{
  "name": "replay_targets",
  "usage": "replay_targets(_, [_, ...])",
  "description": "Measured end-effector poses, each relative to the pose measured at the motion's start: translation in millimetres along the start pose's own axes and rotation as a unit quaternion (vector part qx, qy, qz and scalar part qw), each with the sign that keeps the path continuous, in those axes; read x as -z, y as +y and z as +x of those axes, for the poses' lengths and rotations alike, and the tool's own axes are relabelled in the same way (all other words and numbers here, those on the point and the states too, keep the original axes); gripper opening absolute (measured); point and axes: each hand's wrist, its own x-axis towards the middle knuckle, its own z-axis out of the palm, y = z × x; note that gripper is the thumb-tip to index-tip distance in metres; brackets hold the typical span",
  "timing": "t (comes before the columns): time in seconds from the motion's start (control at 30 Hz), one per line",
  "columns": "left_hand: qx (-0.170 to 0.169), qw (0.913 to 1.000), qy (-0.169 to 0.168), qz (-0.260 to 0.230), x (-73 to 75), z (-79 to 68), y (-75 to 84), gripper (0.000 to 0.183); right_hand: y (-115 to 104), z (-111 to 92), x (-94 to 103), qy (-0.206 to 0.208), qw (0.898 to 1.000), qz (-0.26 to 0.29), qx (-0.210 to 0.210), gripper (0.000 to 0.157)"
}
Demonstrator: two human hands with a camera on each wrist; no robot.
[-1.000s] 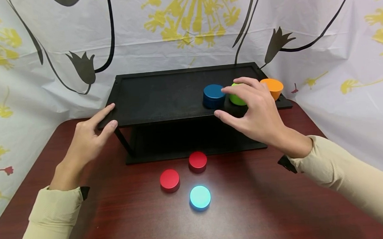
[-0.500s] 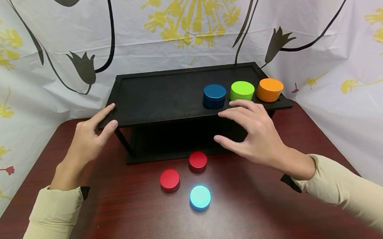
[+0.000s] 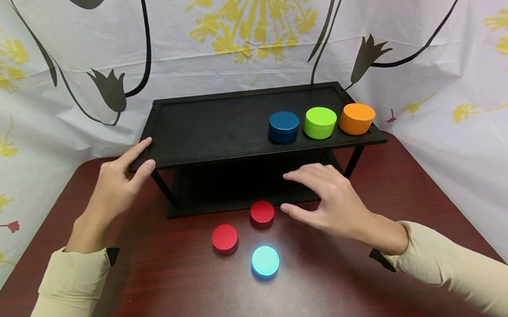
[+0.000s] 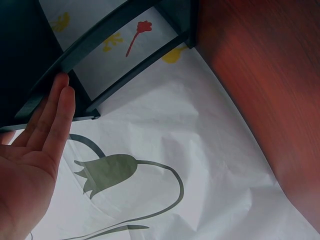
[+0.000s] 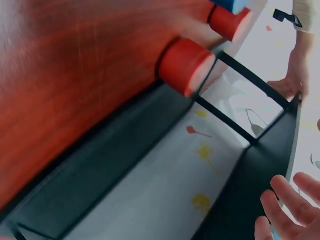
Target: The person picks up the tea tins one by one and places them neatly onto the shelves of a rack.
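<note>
My left hand (image 3: 114, 186) rests against the left end of the black two-level shelf (image 3: 210, 127); its fingers look straight in the left wrist view. In mid-air before the shelf, my right hand (image 3: 332, 200) holds nothing, thumb and fingers apart. Just left of its thumb, one red round container (image 3: 262, 214) stands on the table. A second red round container (image 3: 225, 238) and a light blue round container (image 3: 265, 261) stand closer to me. Dark blue (image 3: 284, 128), green (image 3: 320, 123) and orange round containers (image 3: 357, 119) line the upper level's right side.
The shelf stands on a dark red-brown table (image 3: 192, 293). Thin black posts (image 3: 354, 161) join its two levels. Behind and beside it hangs a white flower-printed sheet (image 3: 216, 70).
My right hand has moved down from beside the green container to a place in front of the lower level, uncovering the green and orange containers. My left hand stays where it was.
</note>
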Motion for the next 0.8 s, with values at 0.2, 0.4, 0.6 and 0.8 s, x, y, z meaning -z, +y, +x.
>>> replay_targets(0.2, [-0.005, 1.0, 0.003, 0.002, 0.1, 0.5, 0.4, 0.047, 1.6, -13.6, -12.5, -0.02, 1.0, 0.012, -0.008, 0.048])
replay_targets(0.4, [-0.009, 0.9999, 0.003, 0.005, 0.0, 0.3, 0.0, 0.047, 0.4, -24.8, -21.0, -0.061, 0.997, 0.019, -0.036, 0.05])
replay_targets(0.6, [-0.009, 0.9999, 0.002, 0.009, -0.1, 0.1, -0.4, 0.047, -2.4, -32.6, -28.3, -0.09, 0.994, 0.026, -0.048, 0.049])
replay_targets(0.8, [-0.012, 0.9999, 0.002, 0.007, 0.1, 0.7, -0.3, 0.047, -4.4, -38.2, -35.7, -0.111, 0.992, 0.041, -0.037, 0.048])
